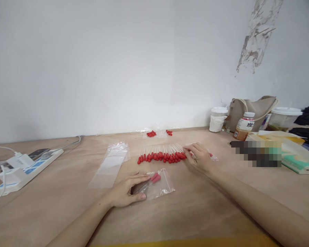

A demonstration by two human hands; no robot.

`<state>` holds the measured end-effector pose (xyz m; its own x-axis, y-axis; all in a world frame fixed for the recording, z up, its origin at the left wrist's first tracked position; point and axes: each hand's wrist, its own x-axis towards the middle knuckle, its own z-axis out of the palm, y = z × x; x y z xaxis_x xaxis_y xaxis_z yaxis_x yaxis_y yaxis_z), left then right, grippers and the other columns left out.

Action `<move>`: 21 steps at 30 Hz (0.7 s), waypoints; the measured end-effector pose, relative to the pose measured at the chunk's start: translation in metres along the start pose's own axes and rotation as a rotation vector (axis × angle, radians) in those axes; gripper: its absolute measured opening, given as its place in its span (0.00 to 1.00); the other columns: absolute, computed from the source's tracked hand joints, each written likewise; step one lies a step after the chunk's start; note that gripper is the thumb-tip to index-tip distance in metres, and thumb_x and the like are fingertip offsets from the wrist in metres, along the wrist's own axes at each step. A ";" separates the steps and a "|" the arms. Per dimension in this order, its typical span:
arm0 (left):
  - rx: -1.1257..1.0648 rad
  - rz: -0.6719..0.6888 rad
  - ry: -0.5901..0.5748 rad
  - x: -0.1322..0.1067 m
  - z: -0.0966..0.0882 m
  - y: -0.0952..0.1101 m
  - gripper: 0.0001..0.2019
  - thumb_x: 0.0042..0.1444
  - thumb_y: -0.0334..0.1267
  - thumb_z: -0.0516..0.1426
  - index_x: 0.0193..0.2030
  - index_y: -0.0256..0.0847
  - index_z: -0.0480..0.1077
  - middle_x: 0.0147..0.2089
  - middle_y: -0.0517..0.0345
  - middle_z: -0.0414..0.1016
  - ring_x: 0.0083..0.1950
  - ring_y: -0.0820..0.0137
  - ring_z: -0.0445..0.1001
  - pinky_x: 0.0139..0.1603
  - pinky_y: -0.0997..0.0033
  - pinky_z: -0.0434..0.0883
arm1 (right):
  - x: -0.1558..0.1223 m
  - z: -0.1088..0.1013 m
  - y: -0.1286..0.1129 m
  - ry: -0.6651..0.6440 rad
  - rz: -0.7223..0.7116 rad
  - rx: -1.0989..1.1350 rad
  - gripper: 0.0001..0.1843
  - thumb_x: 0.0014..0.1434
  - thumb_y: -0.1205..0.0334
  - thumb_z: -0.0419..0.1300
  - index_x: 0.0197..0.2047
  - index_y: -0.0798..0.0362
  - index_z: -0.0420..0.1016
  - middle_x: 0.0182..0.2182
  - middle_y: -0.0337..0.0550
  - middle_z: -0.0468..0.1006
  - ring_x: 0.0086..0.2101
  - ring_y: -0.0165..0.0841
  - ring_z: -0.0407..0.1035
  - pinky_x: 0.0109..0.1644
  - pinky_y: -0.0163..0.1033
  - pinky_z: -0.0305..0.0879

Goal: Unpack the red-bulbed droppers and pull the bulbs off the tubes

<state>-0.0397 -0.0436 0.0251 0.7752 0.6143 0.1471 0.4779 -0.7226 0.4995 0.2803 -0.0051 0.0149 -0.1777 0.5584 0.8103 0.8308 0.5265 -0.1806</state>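
My left hand (pixel 130 188) lies on a clear zip bag (pixel 164 192), thumb and fingers spread apart at its left side. Inside the bag are a few red-headed pieces (pixel 156 177), looking paler through the plastic. Just beyond is a row of thin pale sticks with red bulb-shaped heads (pixel 159 156), the heads toward me. My right hand (pixel 199 157) reaches over the right end of this row. Its index finger touches the sticks there, and a gap shows between the finger and the thumb. Part of the row's end is hidden by that hand.
Flat clear bags (pixel 110 164) lie to the left. Against the wall sit bags with red pieces (pixel 151 133). A power strip (pixel 28 171) with cables is at far left. On the right stand a lidded cup (pixel 217 120), a bottle (pixel 244 127), a grey bag (pixel 257 108) and a box (pixel 298 161).
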 end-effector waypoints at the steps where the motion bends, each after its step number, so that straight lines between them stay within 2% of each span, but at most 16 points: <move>1: -0.010 -0.025 0.026 0.000 0.001 -0.001 0.26 0.55 0.46 0.53 0.60 0.47 0.56 0.61 0.56 0.58 0.62 0.60 0.54 0.61 0.54 0.53 | -0.002 0.000 -0.004 -0.015 0.069 0.044 0.10 0.56 0.61 0.51 0.31 0.53 0.72 0.27 0.44 0.74 0.31 0.33 0.64 0.38 0.39 0.56; 3: -0.019 -0.100 0.104 0.000 0.004 -0.001 0.21 0.58 0.45 0.50 0.58 0.47 0.59 0.60 0.57 0.60 0.62 0.62 0.54 0.61 0.56 0.54 | -0.007 0.002 -0.014 -0.118 0.176 0.133 0.10 0.54 0.61 0.53 0.24 0.53 0.71 0.21 0.40 0.71 0.25 0.31 0.63 0.35 0.37 0.56; 5: -0.011 -0.168 0.160 0.000 0.008 0.003 0.19 0.59 0.45 0.47 0.57 0.48 0.61 0.59 0.58 0.61 0.61 0.63 0.56 0.60 0.57 0.55 | -0.014 0.007 -0.023 -0.243 0.218 0.231 0.09 0.50 0.62 0.55 0.22 0.52 0.71 0.19 0.38 0.71 0.23 0.29 0.62 0.33 0.36 0.56; 11: -0.007 -0.123 0.125 0.004 0.018 0.016 0.20 0.61 0.43 0.45 0.60 0.51 0.54 0.60 0.61 0.59 0.61 0.65 0.57 0.61 0.58 0.54 | -0.022 0.016 -0.048 -0.505 0.119 0.426 0.08 0.51 0.59 0.57 0.28 0.49 0.77 0.21 0.37 0.74 0.25 0.29 0.63 0.33 0.34 0.53; 16: -0.034 -0.132 0.081 0.003 0.021 0.013 0.29 0.61 0.41 0.45 0.64 0.51 0.33 0.60 0.58 0.59 0.61 0.67 0.56 0.60 0.59 0.55 | -0.017 0.023 -0.063 -0.601 0.079 0.369 0.12 0.48 0.52 0.60 0.26 0.52 0.75 0.18 0.34 0.68 0.25 0.27 0.60 0.33 0.33 0.49; 21: -0.027 -0.093 0.051 0.003 0.019 0.013 0.32 0.59 0.41 0.48 0.64 0.53 0.32 0.60 0.59 0.59 0.60 0.66 0.57 0.58 0.60 0.56 | -0.018 0.033 -0.069 -0.626 0.100 0.401 0.15 0.44 0.48 0.62 0.28 0.51 0.75 0.18 0.33 0.64 0.25 0.27 0.58 0.31 0.33 0.48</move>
<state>-0.0233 -0.0579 0.0156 0.7054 0.6944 0.1422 0.5351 -0.6533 0.5355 0.2084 -0.0302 -0.0055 -0.4776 0.8134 0.3320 0.6242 0.5801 -0.5233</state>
